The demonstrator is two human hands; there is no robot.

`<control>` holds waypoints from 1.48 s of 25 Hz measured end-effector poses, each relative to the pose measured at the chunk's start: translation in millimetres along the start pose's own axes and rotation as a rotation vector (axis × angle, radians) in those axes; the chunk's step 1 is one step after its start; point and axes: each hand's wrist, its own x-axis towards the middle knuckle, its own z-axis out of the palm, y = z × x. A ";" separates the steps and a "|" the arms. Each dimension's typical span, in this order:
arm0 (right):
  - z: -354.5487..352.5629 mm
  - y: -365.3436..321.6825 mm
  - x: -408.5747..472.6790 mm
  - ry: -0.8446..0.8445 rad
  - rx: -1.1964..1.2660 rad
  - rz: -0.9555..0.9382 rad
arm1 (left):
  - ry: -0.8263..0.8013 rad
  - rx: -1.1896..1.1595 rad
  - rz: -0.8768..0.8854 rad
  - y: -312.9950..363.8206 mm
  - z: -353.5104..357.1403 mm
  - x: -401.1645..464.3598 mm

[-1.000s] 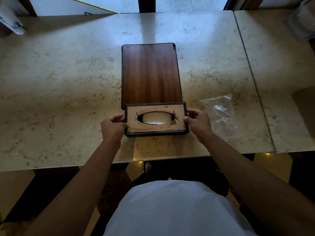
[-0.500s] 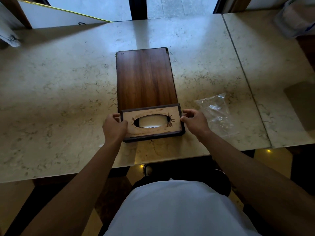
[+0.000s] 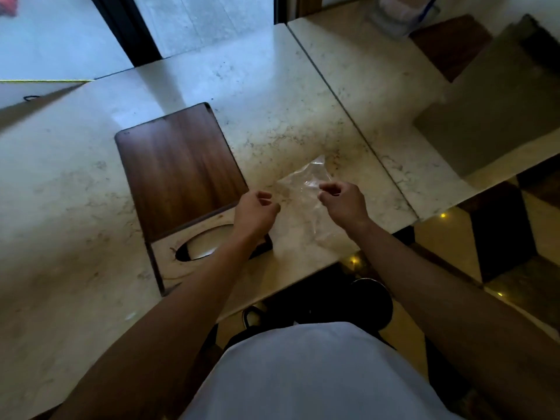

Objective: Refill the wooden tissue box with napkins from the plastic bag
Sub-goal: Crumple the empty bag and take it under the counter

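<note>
A pale marble table [image 3: 75, 192] fills most of the view, with a seam [image 3: 348, 107] running between its two slabs. At the far right edge stands a clear plastic container [image 3: 400, 13], blurred. Below the table's near edge are a dark stool [image 3: 369, 301] and a glossy floor [image 3: 448, 237] with small yellow reflections.
</note>
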 end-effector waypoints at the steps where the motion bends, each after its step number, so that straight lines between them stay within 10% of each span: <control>1: -7.5 4.1 5.1 0.021 0.000 0.018 | -0.054 -0.003 -0.032 2.0 13.4 4.5; 13: -21.1 36.5 72.0 -0.151 -0.194 0.139 | -0.186 -0.286 -0.414 3.9 89.9 37.3; 37: -64.2 60.2 29.6 -0.260 0.353 0.144 | -0.394 -0.281 -0.126 21.4 67.4 18.2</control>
